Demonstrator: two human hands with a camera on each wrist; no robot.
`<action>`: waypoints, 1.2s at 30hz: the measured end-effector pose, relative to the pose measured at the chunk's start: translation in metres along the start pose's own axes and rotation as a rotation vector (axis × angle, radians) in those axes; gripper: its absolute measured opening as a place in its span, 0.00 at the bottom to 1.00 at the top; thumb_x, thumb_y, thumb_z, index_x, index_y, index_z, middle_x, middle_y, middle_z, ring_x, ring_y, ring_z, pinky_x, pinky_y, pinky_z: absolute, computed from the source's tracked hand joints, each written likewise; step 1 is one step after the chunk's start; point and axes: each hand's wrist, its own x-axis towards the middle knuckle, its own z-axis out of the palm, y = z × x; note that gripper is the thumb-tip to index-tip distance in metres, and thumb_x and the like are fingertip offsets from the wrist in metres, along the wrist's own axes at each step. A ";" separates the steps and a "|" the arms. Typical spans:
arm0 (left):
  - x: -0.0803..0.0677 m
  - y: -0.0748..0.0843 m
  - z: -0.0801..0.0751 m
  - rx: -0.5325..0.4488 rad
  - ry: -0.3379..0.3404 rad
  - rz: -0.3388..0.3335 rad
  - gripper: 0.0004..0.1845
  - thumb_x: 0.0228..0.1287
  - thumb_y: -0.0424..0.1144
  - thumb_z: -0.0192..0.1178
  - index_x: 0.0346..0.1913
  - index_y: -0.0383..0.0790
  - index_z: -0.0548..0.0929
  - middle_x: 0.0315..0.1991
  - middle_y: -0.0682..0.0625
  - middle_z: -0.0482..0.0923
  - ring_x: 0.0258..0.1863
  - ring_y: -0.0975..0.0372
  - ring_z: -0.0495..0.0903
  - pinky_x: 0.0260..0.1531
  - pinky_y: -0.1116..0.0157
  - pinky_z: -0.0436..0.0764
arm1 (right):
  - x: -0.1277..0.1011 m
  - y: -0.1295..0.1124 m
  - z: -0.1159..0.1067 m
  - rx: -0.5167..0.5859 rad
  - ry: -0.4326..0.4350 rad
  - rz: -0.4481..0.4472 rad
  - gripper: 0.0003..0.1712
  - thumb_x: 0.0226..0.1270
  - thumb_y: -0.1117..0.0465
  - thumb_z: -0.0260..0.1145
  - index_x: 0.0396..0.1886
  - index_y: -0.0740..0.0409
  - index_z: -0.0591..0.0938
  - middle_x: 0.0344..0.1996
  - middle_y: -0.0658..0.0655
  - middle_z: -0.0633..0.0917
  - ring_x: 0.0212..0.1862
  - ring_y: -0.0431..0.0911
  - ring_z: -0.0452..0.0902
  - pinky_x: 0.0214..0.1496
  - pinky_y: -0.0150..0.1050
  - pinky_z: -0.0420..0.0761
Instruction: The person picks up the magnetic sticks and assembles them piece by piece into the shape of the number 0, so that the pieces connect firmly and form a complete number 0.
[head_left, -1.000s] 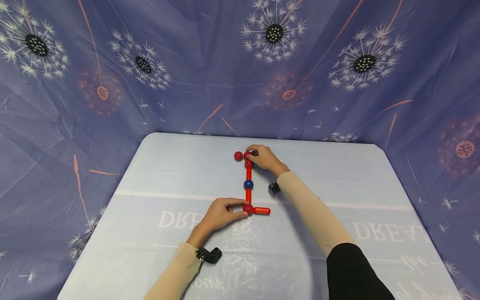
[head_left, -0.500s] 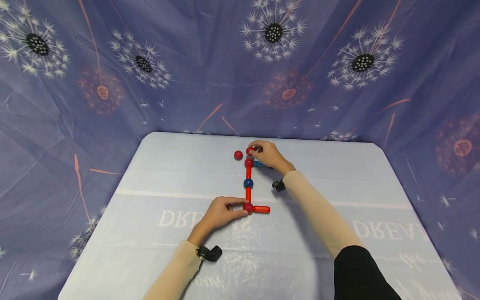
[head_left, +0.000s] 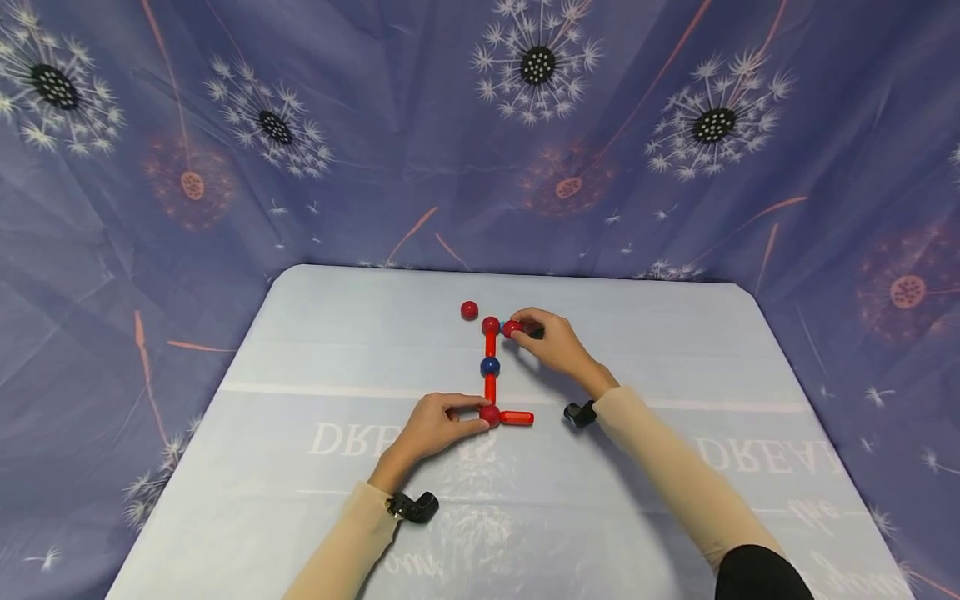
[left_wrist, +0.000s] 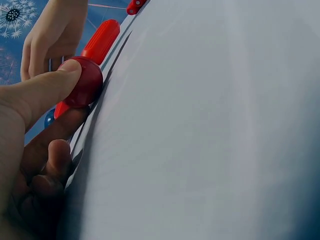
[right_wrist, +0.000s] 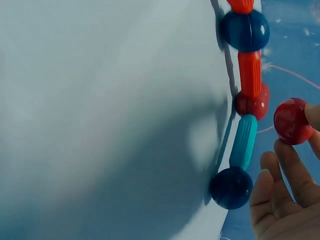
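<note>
A chain of magnetic balls and rods lies on the table. In the head view, my left hand (head_left: 438, 429) pinches the red ball (head_left: 490, 416) at its near end between thumb and fingers. A red rod (head_left: 517, 418) sticks out rightward from that ball. Red rods run away from me through a blue ball (head_left: 490, 367) to a far red ball (head_left: 491, 326). My right hand (head_left: 558, 343) pinches another red ball (right_wrist: 291, 121). In the right wrist view, it is apart from the light-blue rod (right_wrist: 243, 142), whose end meets a dark-blue ball (right_wrist: 231, 188).
A loose red ball (head_left: 469, 310) sits left of the chain's far end. At the top of the left wrist view, a red piece (left_wrist: 134, 7) with pale dots is partly cut off. A purple dandelion-print cloth (head_left: 420, 167) hangs behind the white-covered table (head_left: 315, 333).
My right hand has lifted a red ball from beside the loose one, then carried it rightward and nearer, over the light-blue rod. My left hand keeps its pinch on the near red ball.
</note>
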 end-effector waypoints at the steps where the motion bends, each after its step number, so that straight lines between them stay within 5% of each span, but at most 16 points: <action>1: 0.000 0.000 0.000 0.000 0.001 -0.006 0.18 0.59 0.51 0.76 0.54 0.59 0.91 0.14 0.60 0.68 0.15 0.71 0.64 0.17 0.72 0.63 | -0.005 0.000 0.000 0.005 0.006 -0.003 0.16 0.73 0.54 0.69 0.57 0.51 0.84 0.51 0.53 0.88 0.51 0.49 0.83 0.54 0.48 0.83; 14: 0.000 0.001 -0.001 0.001 0.007 -0.028 0.18 0.58 0.50 0.76 0.53 0.60 0.91 0.17 0.59 0.70 0.16 0.70 0.66 0.18 0.71 0.63 | -0.052 0.003 -0.001 0.041 0.004 0.034 0.17 0.71 0.55 0.71 0.56 0.50 0.84 0.51 0.52 0.88 0.51 0.47 0.83 0.50 0.44 0.83; 36: -0.001 0.002 0.002 0.009 0.019 -0.028 0.18 0.58 0.50 0.76 0.53 0.60 0.91 0.16 0.59 0.68 0.16 0.70 0.65 0.18 0.71 0.62 | -0.082 0.011 0.008 0.072 0.019 0.061 0.15 0.70 0.56 0.72 0.55 0.50 0.84 0.45 0.50 0.88 0.46 0.44 0.82 0.51 0.42 0.82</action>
